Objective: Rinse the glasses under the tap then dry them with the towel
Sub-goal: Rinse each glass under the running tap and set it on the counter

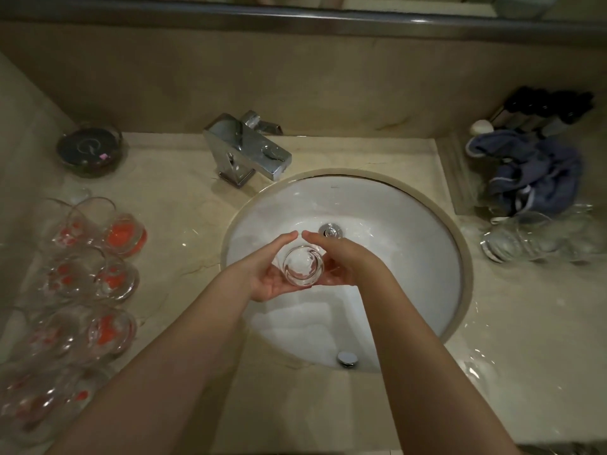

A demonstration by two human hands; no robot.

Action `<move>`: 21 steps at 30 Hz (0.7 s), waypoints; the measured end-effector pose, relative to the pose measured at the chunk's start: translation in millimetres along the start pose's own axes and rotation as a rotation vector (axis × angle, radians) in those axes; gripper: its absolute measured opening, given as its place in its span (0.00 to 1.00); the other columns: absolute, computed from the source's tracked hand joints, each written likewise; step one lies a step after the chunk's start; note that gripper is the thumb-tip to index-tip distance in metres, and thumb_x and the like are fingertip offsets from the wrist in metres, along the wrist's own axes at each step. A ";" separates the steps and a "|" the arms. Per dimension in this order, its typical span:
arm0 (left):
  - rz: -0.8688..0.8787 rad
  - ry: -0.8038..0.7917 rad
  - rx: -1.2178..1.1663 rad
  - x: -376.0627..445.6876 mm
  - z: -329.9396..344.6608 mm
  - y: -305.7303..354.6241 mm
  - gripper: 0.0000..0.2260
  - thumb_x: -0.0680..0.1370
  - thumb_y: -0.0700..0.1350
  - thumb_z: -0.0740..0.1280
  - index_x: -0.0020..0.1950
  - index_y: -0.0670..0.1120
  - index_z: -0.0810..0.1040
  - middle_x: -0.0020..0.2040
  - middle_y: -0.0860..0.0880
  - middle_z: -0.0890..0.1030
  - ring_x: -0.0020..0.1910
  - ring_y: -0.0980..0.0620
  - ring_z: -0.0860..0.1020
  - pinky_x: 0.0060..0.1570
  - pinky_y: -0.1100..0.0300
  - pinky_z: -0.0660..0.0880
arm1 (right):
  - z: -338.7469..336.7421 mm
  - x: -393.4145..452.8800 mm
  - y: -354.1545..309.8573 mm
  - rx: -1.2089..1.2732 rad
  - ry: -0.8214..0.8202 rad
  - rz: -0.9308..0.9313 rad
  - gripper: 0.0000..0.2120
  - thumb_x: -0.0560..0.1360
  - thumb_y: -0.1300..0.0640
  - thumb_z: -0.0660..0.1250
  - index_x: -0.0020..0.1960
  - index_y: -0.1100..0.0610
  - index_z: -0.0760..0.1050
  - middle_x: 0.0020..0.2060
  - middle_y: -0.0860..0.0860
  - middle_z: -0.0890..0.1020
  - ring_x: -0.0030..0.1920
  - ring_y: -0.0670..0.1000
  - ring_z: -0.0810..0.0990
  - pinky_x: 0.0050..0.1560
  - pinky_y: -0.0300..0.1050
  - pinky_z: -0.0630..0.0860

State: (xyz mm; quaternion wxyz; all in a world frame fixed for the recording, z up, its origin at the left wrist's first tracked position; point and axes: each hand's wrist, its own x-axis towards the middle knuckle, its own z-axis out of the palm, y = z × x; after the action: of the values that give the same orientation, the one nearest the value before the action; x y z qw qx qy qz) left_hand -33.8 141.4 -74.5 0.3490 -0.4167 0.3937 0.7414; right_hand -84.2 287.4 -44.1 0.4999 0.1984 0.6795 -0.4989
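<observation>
A clear glass (303,266) stands upright between my palms over the white basin (410,244). My left hand (267,270) cups its left side and my right hand (338,257) cups its right side, fingers curved round it with fingertips nearly meeting beyond it. The chrome tap (249,149) stands at the basin's back left; no water stream shows. A blue towel (532,172) lies crumpled at the back right of the counter.
Several glasses with orange patterns (98,257) crowd the counter on the left. Clear glasses (525,241) lie on the right in front of the towel. A dark round dish (89,149) sits at the back left; dark bottles (542,110) stand at the back right.
</observation>
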 end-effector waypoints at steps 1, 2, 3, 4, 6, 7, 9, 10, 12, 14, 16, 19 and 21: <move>-0.004 -0.008 0.008 0.6 0.3 -1.4 0.28 0.71 0.59 0.72 0.61 0.38 0.78 0.50 0.39 0.84 0.42 0.43 0.85 0.35 0.54 0.82 | -0.9 -3.1 2.2 0.024 -0.004 -0.002 0.20 0.75 0.44 0.69 0.47 0.63 0.76 0.33 0.56 0.81 0.26 0.48 0.82 0.26 0.38 0.77; -0.002 -0.012 0.018 0.5 1.3 -2.3 0.28 0.72 0.59 0.71 0.60 0.38 0.78 0.50 0.39 0.84 0.42 0.44 0.85 0.35 0.54 0.82 | -2.5 -5.0 4.8 0.048 -0.012 -0.004 0.20 0.76 0.44 0.69 0.47 0.63 0.76 0.31 0.56 0.81 0.24 0.48 0.81 0.24 0.37 0.77; -0.002 -0.014 0.025 0.3 2.8 -2.6 0.27 0.72 0.58 0.71 0.59 0.38 0.78 0.48 0.39 0.84 0.40 0.44 0.85 0.34 0.54 0.82 | -4.2 -7.6 7.2 0.072 -0.021 -0.008 0.19 0.76 0.45 0.69 0.47 0.63 0.75 0.28 0.55 0.81 0.23 0.48 0.81 0.24 0.37 0.76; -0.005 -0.009 0.034 -0.6 4.5 -3.0 0.26 0.73 0.58 0.71 0.57 0.37 0.78 0.46 0.39 0.84 0.39 0.44 0.85 0.34 0.54 0.82 | -6.0 -9.6 9.7 0.091 -0.027 -0.016 0.19 0.76 0.46 0.68 0.45 0.63 0.75 0.25 0.54 0.81 0.23 0.48 0.81 0.24 0.37 0.76; -0.018 0.005 0.058 -3.0 7.2 -3.5 0.25 0.72 0.58 0.72 0.54 0.36 0.78 0.44 0.39 0.84 0.37 0.44 0.85 0.33 0.54 0.82 | -7.5 -13.7 14.5 0.125 -0.026 -0.037 0.18 0.77 0.47 0.68 0.44 0.63 0.74 0.22 0.53 0.80 0.23 0.48 0.81 0.24 0.38 0.77; -0.022 0.010 0.068 -4.2 8.9 -4.0 0.27 0.71 0.58 0.73 0.55 0.36 0.78 0.44 0.38 0.84 0.37 0.43 0.85 0.32 0.54 0.82 | -7.5 -15.8 16.6 0.133 -0.015 -0.052 0.18 0.77 0.46 0.68 0.45 0.63 0.75 0.24 0.54 0.81 0.24 0.49 0.81 0.25 0.38 0.77; 0.008 0.030 0.110 -7.0 11.5 -4.8 0.30 0.68 0.58 0.75 0.58 0.37 0.77 0.48 0.39 0.83 0.39 0.43 0.85 0.32 0.54 0.81 | -9.4 -18.2 22.8 0.127 0.025 -0.101 0.21 0.75 0.44 0.70 0.50 0.64 0.77 0.35 0.56 0.83 0.31 0.50 0.83 0.29 0.39 0.79; 0.038 0.035 0.144 -8.3 12.3 -4.8 0.31 0.66 0.58 0.76 0.59 0.38 0.77 0.52 0.40 0.81 0.40 0.44 0.84 0.32 0.55 0.81 | -11.3 -20.1 27.0 0.129 0.042 -0.132 0.23 0.73 0.43 0.71 0.53 0.64 0.77 0.41 0.57 0.82 0.35 0.51 0.83 0.33 0.40 0.80; 0.078 -0.015 0.215 -14.1 15.3 -3.9 0.32 0.63 0.56 0.77 0.60 0.41 0.76 0.58 0.41 0.77 0.42 0.45 0.84 0.34 0.55 0.81 | -16.5 -27.9 36.3 0.165 0.053 -0.190 0.23 0.73 0.44 0.72 0.55 0.64 0.78 0.49 0.58 0.81 0.41 0.53 0.83 0.39 0.43 0.82; 0.114 -0.092 0.322 -22.5 20.7 -1.9 0.31 0.62 0.54 0.79 0.60 0.42 0.76 0.58 0.41 0.77 0.43 0.48 0.83 0.36 0.56 0.82 | -24.0 -39.4 47.1 0.224 0.047 -0.255 0.19 0.73 0.48 0.72 0.55 0.63 0.79 0.51 0.57 0.81 0.43 0.55 0.84 0.46 0.46 0.82; 0.208 -0.156 0.483 -28.7 28.3 0.5 0.28 0.61 0.52 0.82 0.56 0.43 0.79 0.49 0.44 0.78 0.38 0.52 0.83 0.36 0.60 0.80 | -32.7 -52.6 58.5 0.297 0.050 -0.345 0.18 0.74 0.54 0.72 0.57 0.65 0.78 0.50 0.57 0.81 0.42 0.56 0.84 0.46 0.46 0.82; 0.388 -0.213 0.684 -38.0 46.1 0.2 0.31 0.58 0.53 0.80 0.58 0.44 0.82 0.48 0.48 0.81 0.43 0.55 0.83 0.42 0.63 0.78 | -45.9 -71.9 74.0 0.356 0.095 -0.475 0.17 0.73 0.61 0.73 0.60 0.63 0.76 0.48 0.57 0.83 0.46 0.56 0.85 0.48 0.48 0.82; 0.501 -0.211 0.749 -42.1 61.7 -3.7 0.34 0.54 0.54 0.81 0.59 0.48 0.81 0.53 0.48 0.82 0.51 0.55 0.82 0.51 0.60 0.78 | -56.5 -83.2 85.8 0.361 0.155 -0.558 0.19 0.71 0.64 0.73 0.60 0.61 0.75 0.50 0.57 0.83 0.49 0.53 0.84 0.52 0.49 0.81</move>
State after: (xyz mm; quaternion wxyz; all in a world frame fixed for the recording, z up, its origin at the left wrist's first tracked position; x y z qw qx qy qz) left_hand -34.6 189.1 -16.9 0.3238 -0.0760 0.6852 0.6480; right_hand -10.4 392.4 -12.2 0.2477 0.1274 0.6445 -0.7121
